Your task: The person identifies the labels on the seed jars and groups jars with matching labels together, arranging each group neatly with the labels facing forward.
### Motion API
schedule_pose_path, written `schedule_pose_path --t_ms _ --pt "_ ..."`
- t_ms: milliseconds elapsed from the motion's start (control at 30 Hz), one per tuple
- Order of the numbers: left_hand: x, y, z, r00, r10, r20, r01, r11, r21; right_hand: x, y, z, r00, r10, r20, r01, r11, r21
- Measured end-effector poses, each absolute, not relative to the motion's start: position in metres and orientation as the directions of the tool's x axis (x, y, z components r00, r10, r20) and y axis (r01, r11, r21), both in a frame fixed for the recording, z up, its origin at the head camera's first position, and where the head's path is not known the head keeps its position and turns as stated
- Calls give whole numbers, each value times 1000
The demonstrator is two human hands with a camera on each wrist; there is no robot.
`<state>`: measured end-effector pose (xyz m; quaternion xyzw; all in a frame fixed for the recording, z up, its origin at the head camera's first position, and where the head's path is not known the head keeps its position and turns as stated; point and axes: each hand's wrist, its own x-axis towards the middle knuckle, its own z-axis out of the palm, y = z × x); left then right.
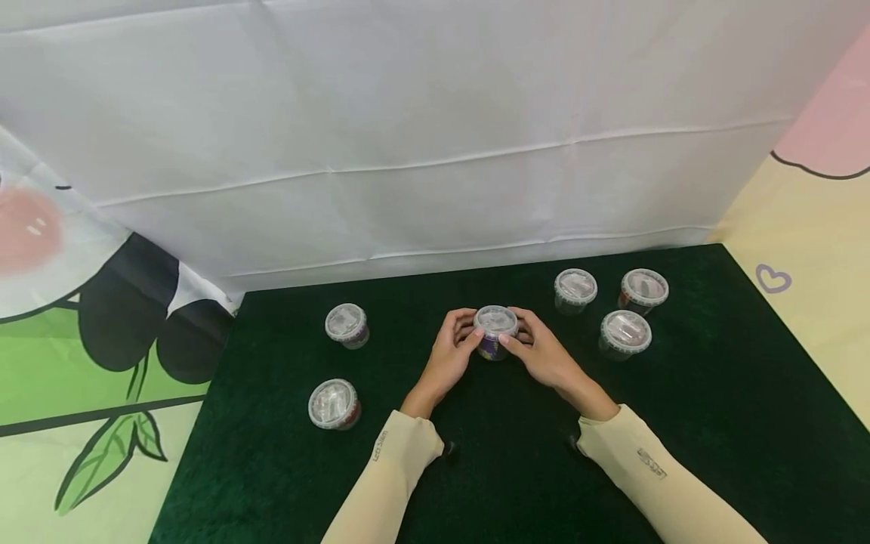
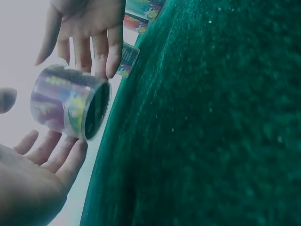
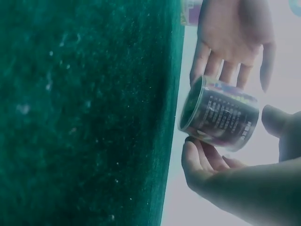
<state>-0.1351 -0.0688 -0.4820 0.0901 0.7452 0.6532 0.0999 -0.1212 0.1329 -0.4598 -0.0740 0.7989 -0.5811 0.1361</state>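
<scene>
with our left hand (image 1: 448,353) and right hand (image 1: 546,355) we grip a round, purple-labelled, translucent-lidded plastic tub (image 1: 495,334) from opposite sides (presumably to keep it level).

The left sleeve (image 1: 381,483) and right sleeve (image 1: 686,491) are cream fabric, each ending in a loose cuff. A dark left marking (image 1: 379,446) and right marking (image 1: 652,463) sit near the cuffs, lettering illegible. A left black part (image 1: 449,449) and right black part (image 1: 575,444) show at the cuffs' inner edges. The left hand (image 1: 448,353) and right hand (image 1: 547,358) are bare.
</scene>
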Motion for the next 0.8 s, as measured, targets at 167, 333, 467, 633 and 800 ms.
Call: schedule_pose_path --t_ms 167,333,467,633,800 --pt "-132 -75 -481 -957 284 -64 -12 181 983 -116 136 -455 -928 -328 -177 74 302 -950" --pt "-129 -80 -480 -934 343 -103 -33 203 979 -112 141 -455 -904 -364 -223 120 285 -951" --pt "-126 -82 -480 -922 370 -119 -47 197 979 -110 142 -455 -890 -387 -240 138 273 -952" --pt "-122 -85 -481 -918 374 -130 -62 187 980 -106 141 -453 -880 -409 -240 140 261 -955" --pt "-119 -88 -481 -913 386 -133 -76 159 984 -103 141 -451 -874 -423 -240 134 265 -955"
